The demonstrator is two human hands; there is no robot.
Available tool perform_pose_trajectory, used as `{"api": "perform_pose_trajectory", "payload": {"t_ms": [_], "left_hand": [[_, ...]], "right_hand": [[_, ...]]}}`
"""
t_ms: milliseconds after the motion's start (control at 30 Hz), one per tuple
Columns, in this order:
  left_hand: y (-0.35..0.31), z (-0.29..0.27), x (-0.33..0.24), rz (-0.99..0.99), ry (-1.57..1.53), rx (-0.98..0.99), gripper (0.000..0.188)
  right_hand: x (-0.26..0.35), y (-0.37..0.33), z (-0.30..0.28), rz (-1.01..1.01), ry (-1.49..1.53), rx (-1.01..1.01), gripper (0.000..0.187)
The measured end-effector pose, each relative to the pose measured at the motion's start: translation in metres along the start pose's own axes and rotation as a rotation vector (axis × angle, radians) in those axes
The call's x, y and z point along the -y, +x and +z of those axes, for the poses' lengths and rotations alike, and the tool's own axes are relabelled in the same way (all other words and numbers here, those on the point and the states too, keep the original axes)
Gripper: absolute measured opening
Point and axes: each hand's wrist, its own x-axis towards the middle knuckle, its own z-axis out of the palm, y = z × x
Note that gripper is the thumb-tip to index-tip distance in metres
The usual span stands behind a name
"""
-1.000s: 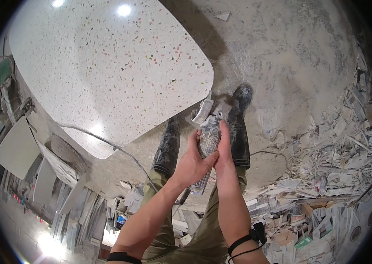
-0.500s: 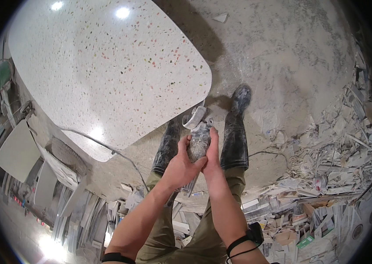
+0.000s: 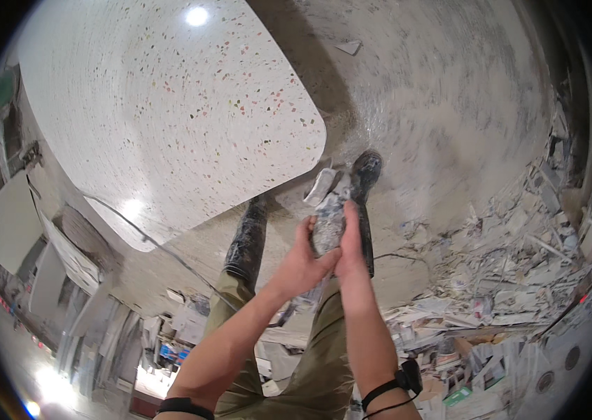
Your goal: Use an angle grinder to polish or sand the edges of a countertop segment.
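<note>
Both hands grip a crumpled paper wad between them: left hand, right hand.

**Crumpled paper wad, clasped upright**

I hold a wad of crumpled newspaper pressed between my two palms. It is grey-white with dark printed patches, squeezed into a longish lump standing roughly upright. A loose pale flap sticks out at its top, toward the left. The wad hangs above my dusty boots, clear of the floor.
</note>
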Motion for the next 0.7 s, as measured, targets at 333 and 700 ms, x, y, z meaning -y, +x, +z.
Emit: {"api": "perform_pose_trajectory", "payload": {"t_ms": [333,700], "left_hand": [[0.060,0.090,-0.052,0.173,-0.631,-0.316,0.080],[0.052,0.100,-0.043,0.114,-0.584,-0.377,0.082]], "right_hand": [[0.137,0.016,0.048,0.123,-0.558,0.020,0.050],[0.129,0.017,0.035,0.192,-0.583,0.024,0.050]]}}
